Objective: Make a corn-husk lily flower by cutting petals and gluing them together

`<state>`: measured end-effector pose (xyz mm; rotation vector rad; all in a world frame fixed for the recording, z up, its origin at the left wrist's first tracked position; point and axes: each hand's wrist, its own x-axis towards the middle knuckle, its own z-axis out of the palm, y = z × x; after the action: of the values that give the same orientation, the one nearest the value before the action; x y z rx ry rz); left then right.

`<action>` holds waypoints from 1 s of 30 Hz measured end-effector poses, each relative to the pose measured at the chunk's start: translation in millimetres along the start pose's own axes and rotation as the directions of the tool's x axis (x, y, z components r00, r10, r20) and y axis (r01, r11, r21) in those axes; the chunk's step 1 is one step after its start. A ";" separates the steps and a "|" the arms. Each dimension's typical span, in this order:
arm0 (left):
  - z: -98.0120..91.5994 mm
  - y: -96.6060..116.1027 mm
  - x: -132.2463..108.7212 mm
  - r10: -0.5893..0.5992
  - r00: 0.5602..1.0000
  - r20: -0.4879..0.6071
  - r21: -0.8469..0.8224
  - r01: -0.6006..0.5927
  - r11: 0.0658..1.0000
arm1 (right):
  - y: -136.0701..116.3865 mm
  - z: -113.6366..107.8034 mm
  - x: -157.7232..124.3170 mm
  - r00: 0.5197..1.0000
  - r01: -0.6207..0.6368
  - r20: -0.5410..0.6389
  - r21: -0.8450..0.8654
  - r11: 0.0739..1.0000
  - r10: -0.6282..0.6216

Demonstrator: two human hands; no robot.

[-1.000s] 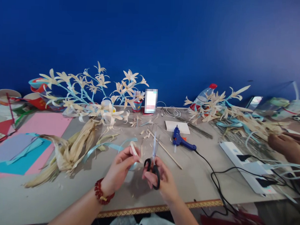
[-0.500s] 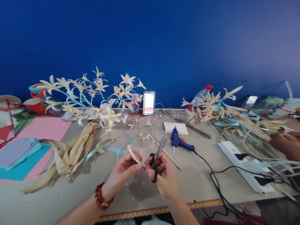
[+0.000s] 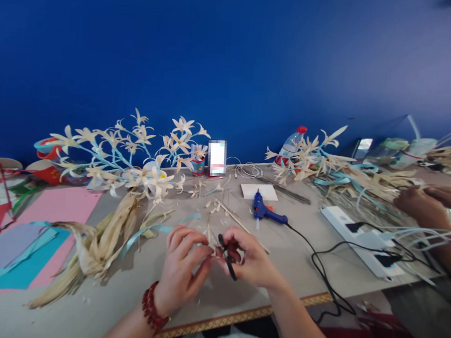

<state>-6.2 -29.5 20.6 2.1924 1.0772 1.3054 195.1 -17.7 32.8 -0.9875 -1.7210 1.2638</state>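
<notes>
Head view: my right hand (image 3: 246,257) has its fingers curled around the black handles of the scissors (image 3: 228,261), which sit upright-slanted in front of me, above the desk (image 3: 219,308) and near its patterned front edge. I cannot make out the blades from this angle. My left hand (image 3: 186,262), with a dark red bead bracelet (image 3: 154,308) at the wrist, is just beside the scissors; its fingers are bent, with the tips close to those of my right hand, and I cannot tell whether they pinch anything.

Beyond my hands, small pale scraps and a thin stick (image 3: 241,223) lie on the desk. To the left of my left hand are a light blue ribbon (image 3: 132,240) and a bundle of dry husks (image 3: 110,241), with a pink sheet (image 3: 69,202) and a teal sheet (image 3: 44,258) farther left. A blue glue gun (image 3: 266,210) rests to the right, just in front of a white card (image 3: 260,191), its cord running towards a white power strip (image 3: 337,218). Past that strip, a co-worker's hand (image 3: 414,204) is near more pale husk pieces (image 3: 378,183).
</notes>
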 end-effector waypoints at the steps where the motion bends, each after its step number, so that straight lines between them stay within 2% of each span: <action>1: 1.1 0.5 1.6 -0.009 0.999 0.041 -0.036 0.010 0.999 | -1.1 0.8 1.0 1.000 -0.007 -0.022 0.011 1.000 0.007; 4: 5.8 0.0 2.5 -0.112 0.987 0.115 -0.236 0.137 0.962 | -2.5 5.3 3.0 0.981 -0.030 -0.187 0.102 0.994 0.049; 7: 11.3 -2.2 0.8 -0.267 0.955 0.131 -0.437 0.298 0.849 | 2.0 14.1 -1.3 0.950 -0.040 -0.290 0.247 0.968 0.113; 10: 15.3 -4.5 -1.0 -0.421 0.898 0.125 -0.600 0.406 0.689 | 12.9 28.2 -14.1 0.966 -0.114 -0.179 0.351 0.929 0.187; 13: 16.4 -4.7 -1.6 -0.495 0.859 0.130 -0.696 0.435 0.571 | 24.2 45.2 -28.4 0.973 -0.175 -0.071 0.398 0.901 0.221; 19: 14.3 0.6 1.4 -0.475 0.878 0.059 -0.659 0.391 0.642 | 28.3 64.6 -34.4 0.962 -0.229 -0.011 0.514 0.827 0.273; 30: 13.0 0.6 1.7 -0.447 0.891 0.080 -0.679 0.377 0.630 | 22.2 62.9 -32.6 0.950 -0.263 -0.021 0.488 0.832 0.313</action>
<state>5.7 -27.7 15.4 1.2471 0.8619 1.3134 154.6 -66.0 -6.5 -1.0062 -1.1146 1.7013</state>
